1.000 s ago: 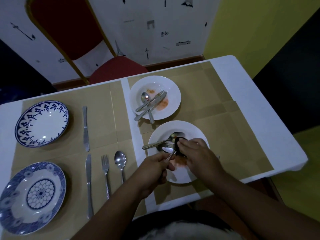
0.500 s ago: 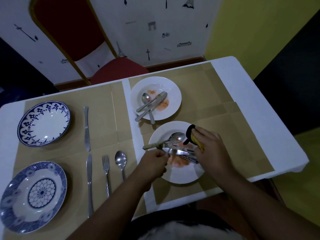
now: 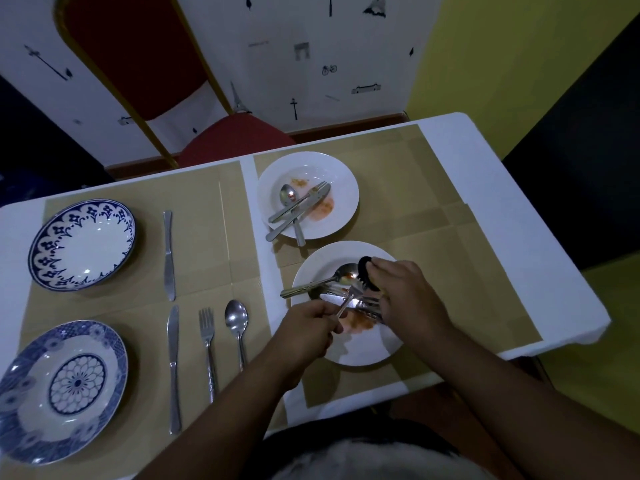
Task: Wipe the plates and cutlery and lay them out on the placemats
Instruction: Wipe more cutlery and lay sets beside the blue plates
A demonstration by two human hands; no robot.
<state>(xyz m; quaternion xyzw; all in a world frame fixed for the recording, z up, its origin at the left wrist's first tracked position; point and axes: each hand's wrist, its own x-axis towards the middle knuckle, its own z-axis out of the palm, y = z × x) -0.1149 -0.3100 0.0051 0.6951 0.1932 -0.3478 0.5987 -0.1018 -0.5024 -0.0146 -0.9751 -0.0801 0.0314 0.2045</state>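
Over white table (image 3: 519, 258), left hand (image 3: 304, 327) grips fork (image 3: 348, 299); right hand (image 3: 408, 299) pinches sponge (image 3: 366, 271).

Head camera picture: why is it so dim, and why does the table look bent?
Head view: dim, weak light overall; the wide-angle lens bows the table edges; a glint sits on the spoon in the near plate; the left hand casts a soft shadow on that plate; the bottom edge is blurred.

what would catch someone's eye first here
Both hands work over the near white plate: the left hand grips a fork, the right hand holds a dark pad at its tines. Orange smears mark that plate and the far white plate; two blue-patterned plates sit at left.
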